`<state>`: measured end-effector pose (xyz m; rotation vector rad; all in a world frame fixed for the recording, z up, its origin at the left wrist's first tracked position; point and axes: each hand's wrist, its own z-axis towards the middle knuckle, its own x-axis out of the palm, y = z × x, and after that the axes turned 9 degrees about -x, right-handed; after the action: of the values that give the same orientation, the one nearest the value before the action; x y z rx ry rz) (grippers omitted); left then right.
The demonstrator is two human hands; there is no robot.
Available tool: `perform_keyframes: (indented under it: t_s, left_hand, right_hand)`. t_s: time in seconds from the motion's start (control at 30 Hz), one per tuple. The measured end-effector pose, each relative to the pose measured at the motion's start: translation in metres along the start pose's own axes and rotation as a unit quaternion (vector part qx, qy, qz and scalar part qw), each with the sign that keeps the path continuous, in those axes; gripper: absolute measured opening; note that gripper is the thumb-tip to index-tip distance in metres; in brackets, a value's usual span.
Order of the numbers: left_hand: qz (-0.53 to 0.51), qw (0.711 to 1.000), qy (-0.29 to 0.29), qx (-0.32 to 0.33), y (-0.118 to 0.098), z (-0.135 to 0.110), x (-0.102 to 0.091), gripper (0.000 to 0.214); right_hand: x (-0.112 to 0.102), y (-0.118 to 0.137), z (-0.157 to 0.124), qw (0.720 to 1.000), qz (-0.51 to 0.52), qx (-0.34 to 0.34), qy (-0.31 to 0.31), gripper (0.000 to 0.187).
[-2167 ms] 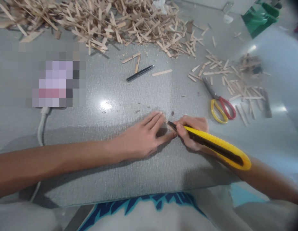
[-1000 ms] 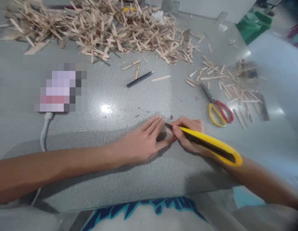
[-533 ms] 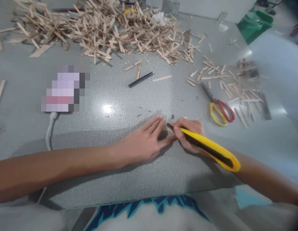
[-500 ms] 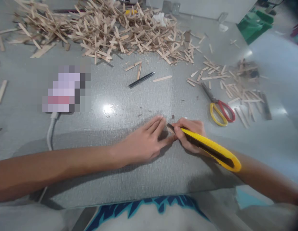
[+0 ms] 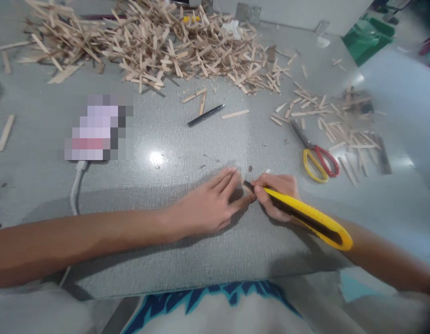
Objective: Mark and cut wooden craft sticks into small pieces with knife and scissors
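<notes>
At the near side of the gray table (image 5: 159, 266), our left hand (image 5: 211, 204) rests with fingers and thumb about a small wooden piece (image 5: 246, 189), mostly hidden; whether they grip it we cannot tell. Our right hand (image 5: 281, 188) grips a yellow cutter (image 5: 310, 215), blade toward that piece. Beyond, we see scissors (image 5: 314, 150), a black pen (image 5: 206, 115) and heaped wooden sticks (image 5: 148, 46).

Long yellow plastic utility knife (image 5: 310, 212) looks ribbed, flat grey bench (image 5: 138, 195) glossy but grainy, thin pale wooden sticks (image 5: 155, 51) matt.
</notes>
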<state>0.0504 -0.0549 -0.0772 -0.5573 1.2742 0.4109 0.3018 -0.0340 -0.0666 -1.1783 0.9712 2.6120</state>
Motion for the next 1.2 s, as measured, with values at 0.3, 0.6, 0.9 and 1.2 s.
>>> perform_keyframes:
  t_s: [0.3,0.6,0.9,1.2]
  left_hand:
    - [0.096,0.995,-0.015,0.025,-0.005,0.001,-0.010,0.052]
    - [0.120,0.989,-0.066,-0.062,-0.003,-0.014,-0.068,0.082]
    - [-0.069,0.986,-0.008,-0.148,0.039,-0.004,-0.056,0.083]
    - [-0.246,0.924,0.021,-0.293,0.038,0.015,-0.045,0.056]
  right_hand:
    - [0.002,-0.003,-0.001,0.999,0.034,0.032,-0.020,0.033]
    - [0.003,-0.006,0.000,0.997,0.059,0.045,-0.032,0.033]
    - [0.004,-0.006,0.000,0.995,0.051,0.047,-0.069,0.027]
    - [0.013,-0.002,-0.004,0.972,0.109,0.129,-0.165,0.020]
